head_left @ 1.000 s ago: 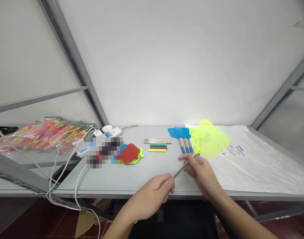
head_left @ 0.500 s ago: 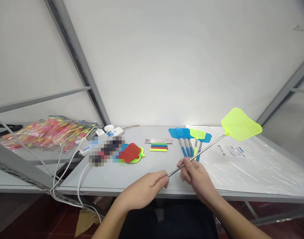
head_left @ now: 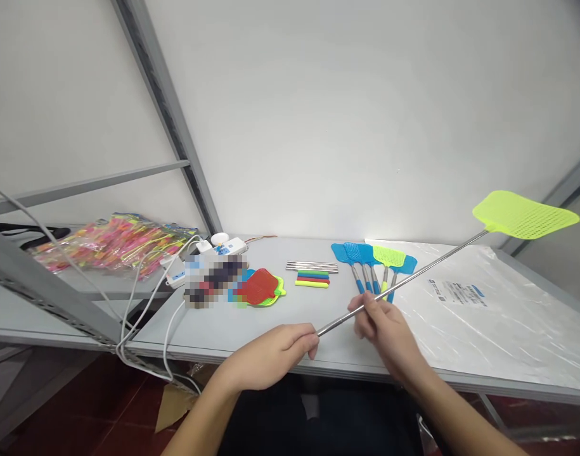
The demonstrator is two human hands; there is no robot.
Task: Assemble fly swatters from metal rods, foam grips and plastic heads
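A yellow-green fly swatter (head_left: 525, 215) with a long metal telescopic rod slants up to the right above the table. My left hand (head_left: 283, 354) is closed around the rod's lower end, hiding whatever grip is there. Farther up, my right hand (head_left: 382, 323) pinches the rod between thumb and fingers. Behind the right hand lie several fly swatters with blue heads (head_left: 359, 253) and one with a yellow-green head (head_left: 389, 256), their handles towards me. Metal rods (head_left: 312, 266) lie in a row at the middle, with coloured handle sleeves (head_left: 312, 278) in front of them.
Left of the rods, a red swatter head (head_left: 258, 288) lies on other heads beside a blurred patch. Power strips (head_left: 230, 247) with white cables (head_left: 167, 335) stand at the left. Bagged colourful goods (head_left: 123, 244) lie beyond the shelf post. White plastic sheeting (head_left: 484, 335) covers the table's right side.
The rod has lengthened, and the yellow-green head has moved farther right and slightly up. My right hand has shifted a little right; both hands keep their hold. The view has turned slightly left.
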